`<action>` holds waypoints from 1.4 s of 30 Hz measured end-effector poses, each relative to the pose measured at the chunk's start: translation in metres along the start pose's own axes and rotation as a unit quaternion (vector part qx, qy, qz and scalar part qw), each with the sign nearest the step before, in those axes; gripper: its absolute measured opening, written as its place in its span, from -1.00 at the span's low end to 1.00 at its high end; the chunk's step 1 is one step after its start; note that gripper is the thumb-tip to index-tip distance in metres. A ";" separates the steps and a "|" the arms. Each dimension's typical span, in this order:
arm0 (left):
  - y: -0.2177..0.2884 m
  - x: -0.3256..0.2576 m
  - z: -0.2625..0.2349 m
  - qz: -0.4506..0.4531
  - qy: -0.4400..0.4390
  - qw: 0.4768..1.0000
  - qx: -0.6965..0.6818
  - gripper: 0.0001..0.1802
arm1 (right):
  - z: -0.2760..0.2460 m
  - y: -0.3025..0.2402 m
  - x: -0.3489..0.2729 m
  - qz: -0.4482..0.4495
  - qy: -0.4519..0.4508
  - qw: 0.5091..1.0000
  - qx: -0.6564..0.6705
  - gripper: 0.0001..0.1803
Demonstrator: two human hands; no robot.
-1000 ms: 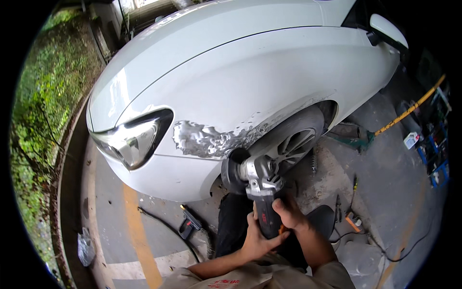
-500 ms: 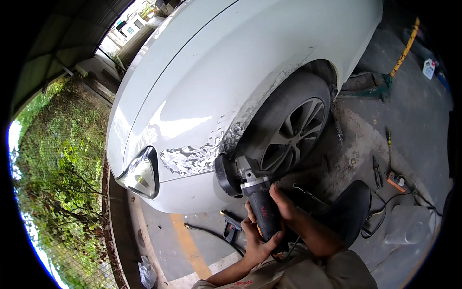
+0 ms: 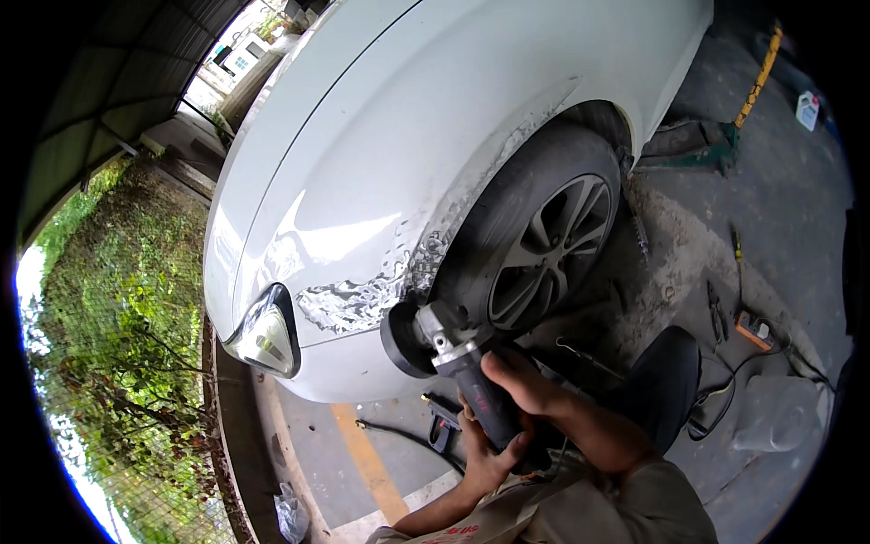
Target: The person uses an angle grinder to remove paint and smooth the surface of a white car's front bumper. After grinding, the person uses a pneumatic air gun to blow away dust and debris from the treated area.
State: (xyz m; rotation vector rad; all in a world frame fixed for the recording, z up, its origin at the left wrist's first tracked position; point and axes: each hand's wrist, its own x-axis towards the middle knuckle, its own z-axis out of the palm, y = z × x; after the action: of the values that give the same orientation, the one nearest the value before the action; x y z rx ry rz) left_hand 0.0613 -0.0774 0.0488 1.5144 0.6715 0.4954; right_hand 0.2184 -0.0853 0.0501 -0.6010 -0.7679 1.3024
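Observation:
Both my hands are wrapped round a black angle grinder (image 3: pixel 489 399). My left hand (image 3: pixel 488 458) grips the rear of its body from below and the left. Closer to the metal gear head, my right hand (image 3: pixel 521 381) closes over the body from the right. The grinder's dark round disc and guard (image 3: pixel 405 340) face the white car fender (image 3: pixel 362 227), over its lower part; whether they touch it, I cannot tell. Beside the disc, a crumpled, bare-metal-looking patch (image 3: pixel 358 299) runs from near the headlight (image 3: pixel 265 334) toward the wheel arch. Right of it stands the front wheel (image 3: pixel 553 236).
A green jack with a yellow handle (image 3: pixel 761 72) stands behind the wheel. On the floor lie a spray gun (image 3: pixel 441 424), a hose (image 3: pixel 399 437), pliers (image 3: pixel 716 313), an orange power strip (image 3: pixel 754 331) with cables and a translucent container (image 3: pixel 779 412). A plastic bag (image 3: pixel 290 515) lies lower left.
The grinder and both hands have shifted left. Its disc has turned more toward the fender, beside the bare patch. The hands keep their hold.

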 end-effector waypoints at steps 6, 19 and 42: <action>-0.032 0.011 -0.009 -0.030 -0.116 0.993 0.010 -0.31 | 0.019 -0.013 -0.021 -0.110 0.137 0.881 -0.439 -0.20; -0.022 0.042 -0.020 0.038 -0.122 0.992 -0.015 -0.42 | 0.016 -0.007 0.003 -0.149 0.141 0.861 -0.466 -0.21; -0.016 0.054 -0.027 0.065 -0.120 0.991 -0.017 -0.36 | 0.015 -0.008 0.013 -0.226 0.164 0.866 -0.416 -0.26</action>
State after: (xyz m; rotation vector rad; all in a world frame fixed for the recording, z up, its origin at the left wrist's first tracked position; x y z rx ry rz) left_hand 0.0807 -0.0208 0.0295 1.5625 0.3777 0.4125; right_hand 0.2127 -0.0745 0.0679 -1.2076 -1.0958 0.3639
